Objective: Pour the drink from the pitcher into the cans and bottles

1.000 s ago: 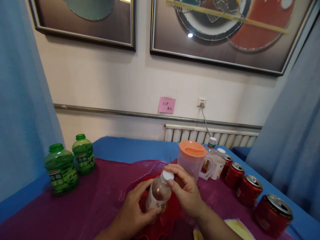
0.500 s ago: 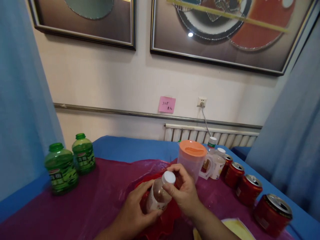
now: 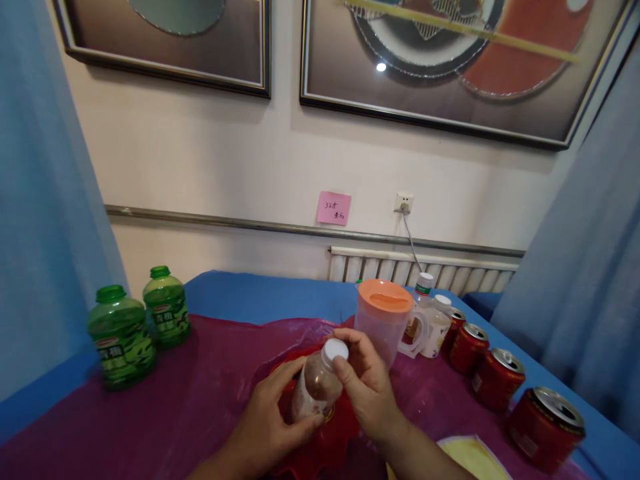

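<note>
My left hand is wrapped around the body of a clear plastic bottle with a printed label. The bottle leans toward the upper right. At its top, the thumb and fingers of my right hand grip the white cap, which sits on the bottle's neck. Below the bottle lies a red, wavy-edged dish, partly covered by my hands. Just behind my right hand stands a clear jug with an orange lid.
Two green bottles stand at the left. Along the right side are several red cans and two capped clear bottles. A pale yellow item lies near my right forearm. Purple plastic sheeting covers part of the blue tabletop.
The bottle and both hands have shifted very slightly to the left. My right thumb has moved up against the side of the cap. Everything else stays in place.
</note>
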The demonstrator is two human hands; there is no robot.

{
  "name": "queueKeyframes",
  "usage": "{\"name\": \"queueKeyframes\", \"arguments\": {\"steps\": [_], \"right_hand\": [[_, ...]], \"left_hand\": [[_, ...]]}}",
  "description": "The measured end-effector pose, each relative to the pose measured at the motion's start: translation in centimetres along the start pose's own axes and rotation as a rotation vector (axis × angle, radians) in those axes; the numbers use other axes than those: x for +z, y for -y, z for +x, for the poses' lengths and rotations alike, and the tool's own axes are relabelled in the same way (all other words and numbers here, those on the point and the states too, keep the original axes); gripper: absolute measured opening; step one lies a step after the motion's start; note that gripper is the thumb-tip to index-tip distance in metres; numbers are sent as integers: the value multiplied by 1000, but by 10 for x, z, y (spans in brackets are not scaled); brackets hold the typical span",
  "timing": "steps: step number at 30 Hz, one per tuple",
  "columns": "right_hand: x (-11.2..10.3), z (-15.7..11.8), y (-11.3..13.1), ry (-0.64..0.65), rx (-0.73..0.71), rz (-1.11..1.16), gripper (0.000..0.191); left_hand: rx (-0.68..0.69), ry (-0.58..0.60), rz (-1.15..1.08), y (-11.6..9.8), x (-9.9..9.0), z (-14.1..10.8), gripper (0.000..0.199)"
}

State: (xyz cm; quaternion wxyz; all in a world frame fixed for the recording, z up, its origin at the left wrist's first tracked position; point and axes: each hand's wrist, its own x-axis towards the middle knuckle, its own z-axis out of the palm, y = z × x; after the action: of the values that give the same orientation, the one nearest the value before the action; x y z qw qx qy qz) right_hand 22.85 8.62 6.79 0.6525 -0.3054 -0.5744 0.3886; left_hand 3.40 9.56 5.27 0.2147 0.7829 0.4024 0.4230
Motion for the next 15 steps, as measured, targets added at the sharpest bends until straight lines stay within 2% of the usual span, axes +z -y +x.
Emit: {"name": "queueKeyframes", "arguments": {"steps": [2, 4, 6, 8, 11, 13, 15], "right_hand": [[0, -1, -4, -67, -24, -56, 57], [0, -2, -3, -72, -47, -55, 72], [0, -3, 1, -14, -54, 2, 71], [1, -4, 5, 47, -43, 66, 59], [3, -6, 4, 13, -31, 31, 46], [4, -7, 0, -72, -52, -51, 52], [3, -8, -2, -112, -73, -96, 68]], "left_hand": [[-4, 16, -6, -1, 1, 0, 64], [-12, 25, -13, -1, 1, 0, 64], [-18, 20, -13, -1, 1, 0, 64], [-17, 7, -6, 0, 0, 0, 65], [-14, 13, 1, -2, 0, 0, 65], [-13, 31, -8, -4, 0, 0, 63], [-16, 44, -18, -5, 0, 0, 63]]}}
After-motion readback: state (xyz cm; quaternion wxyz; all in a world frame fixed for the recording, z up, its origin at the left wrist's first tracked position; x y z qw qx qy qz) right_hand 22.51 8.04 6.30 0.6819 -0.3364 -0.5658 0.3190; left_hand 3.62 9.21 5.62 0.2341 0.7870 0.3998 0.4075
